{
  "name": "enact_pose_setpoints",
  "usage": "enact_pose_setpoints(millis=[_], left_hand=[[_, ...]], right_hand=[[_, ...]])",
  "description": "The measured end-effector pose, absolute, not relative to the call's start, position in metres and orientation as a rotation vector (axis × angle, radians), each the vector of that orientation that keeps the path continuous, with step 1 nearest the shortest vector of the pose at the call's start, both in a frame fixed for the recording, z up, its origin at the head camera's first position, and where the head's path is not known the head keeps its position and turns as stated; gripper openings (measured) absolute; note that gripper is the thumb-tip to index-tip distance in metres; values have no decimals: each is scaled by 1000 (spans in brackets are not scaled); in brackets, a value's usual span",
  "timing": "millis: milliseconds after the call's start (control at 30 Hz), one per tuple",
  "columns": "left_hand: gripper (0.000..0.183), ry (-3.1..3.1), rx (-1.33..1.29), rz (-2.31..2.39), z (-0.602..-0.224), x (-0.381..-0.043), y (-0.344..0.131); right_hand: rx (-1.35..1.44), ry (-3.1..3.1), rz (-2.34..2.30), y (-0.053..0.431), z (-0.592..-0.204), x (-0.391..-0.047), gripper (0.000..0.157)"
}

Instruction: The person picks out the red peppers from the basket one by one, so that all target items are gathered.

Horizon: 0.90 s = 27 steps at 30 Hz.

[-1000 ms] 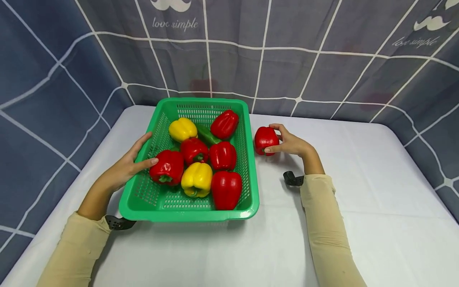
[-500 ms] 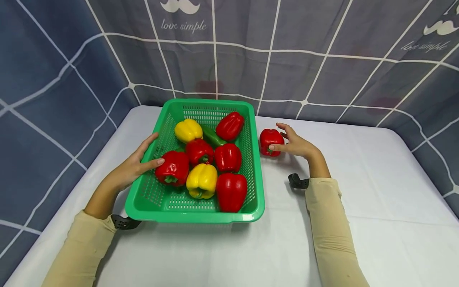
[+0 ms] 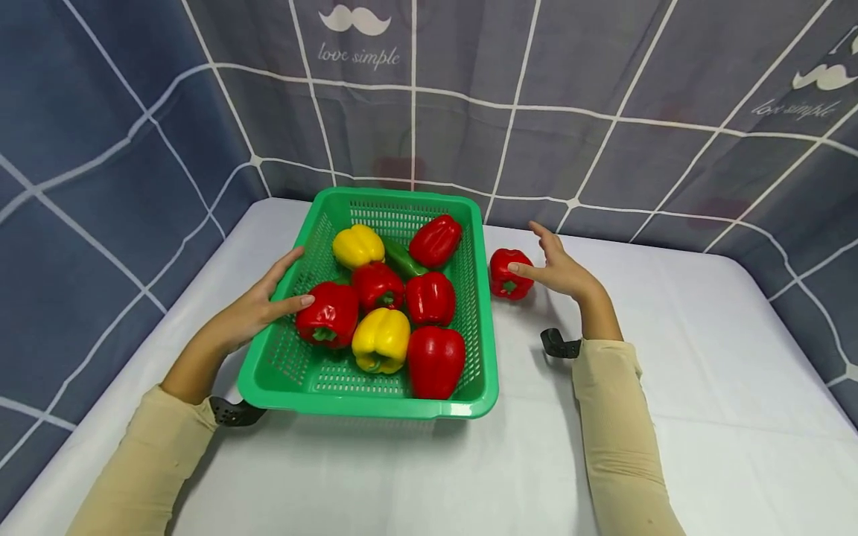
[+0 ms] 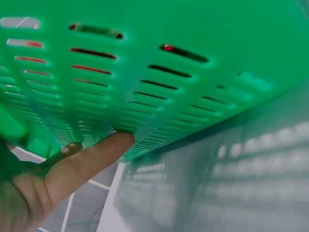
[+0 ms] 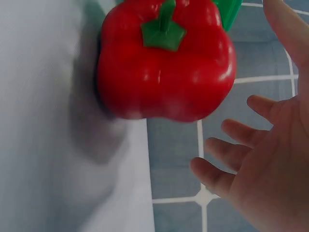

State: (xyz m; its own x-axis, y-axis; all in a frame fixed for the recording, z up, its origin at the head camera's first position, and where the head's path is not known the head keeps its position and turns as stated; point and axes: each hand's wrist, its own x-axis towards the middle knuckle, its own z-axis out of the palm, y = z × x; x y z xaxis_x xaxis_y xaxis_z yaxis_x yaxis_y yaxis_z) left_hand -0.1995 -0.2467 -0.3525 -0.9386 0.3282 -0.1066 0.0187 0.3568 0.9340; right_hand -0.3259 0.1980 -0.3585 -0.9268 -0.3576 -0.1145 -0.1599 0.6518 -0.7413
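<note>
The green perforated basket (image 3: 375,406) holds several red bell peppers (image 3: 436,361), two yellow bell peppers (image 3: 380,341) and a long green vegetable (image 3: 402,258), partly covered. At the basket's left side, my left hand (image 3: 248,316) holds the rim, thumb over the inside and other fingers along the outer wall. Seen in the left wrist view, fingers (image 4: 89,166) lie against the slotted wall. A red bell pepper (image 5: 166,72) rests on the table just right of the basket. Beside it my right hand (image 3: 561,269) is spread, apart from the pepper in the right wrist view.
A white cloth (image 3: 710,372) covers the table. Grey curtains (image 3: 462,134) with white grid lines stand along the back and both sides. Dark bands (image 3: 559,345) sit at the wrists.
My right hand has let go of the red bell pepper, its fingers spreading and drawing off to the right. The left hand keeps its hold on the basket. The whole view has shifted slightly.
</note>
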Motion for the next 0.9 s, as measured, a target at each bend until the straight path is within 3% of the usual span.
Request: enact_pose_setpoints(millis=[600, 900], left_hand=[[79, 2334, 302, 1625, -357, -200, -247], [80, 2380, 312, 1590, -354, -201, -247]], right_hand=[[-734, 2757, -1052, 121, -327, -323, 92], [-755, 2853, -840, 84, -324, -321, 95]])
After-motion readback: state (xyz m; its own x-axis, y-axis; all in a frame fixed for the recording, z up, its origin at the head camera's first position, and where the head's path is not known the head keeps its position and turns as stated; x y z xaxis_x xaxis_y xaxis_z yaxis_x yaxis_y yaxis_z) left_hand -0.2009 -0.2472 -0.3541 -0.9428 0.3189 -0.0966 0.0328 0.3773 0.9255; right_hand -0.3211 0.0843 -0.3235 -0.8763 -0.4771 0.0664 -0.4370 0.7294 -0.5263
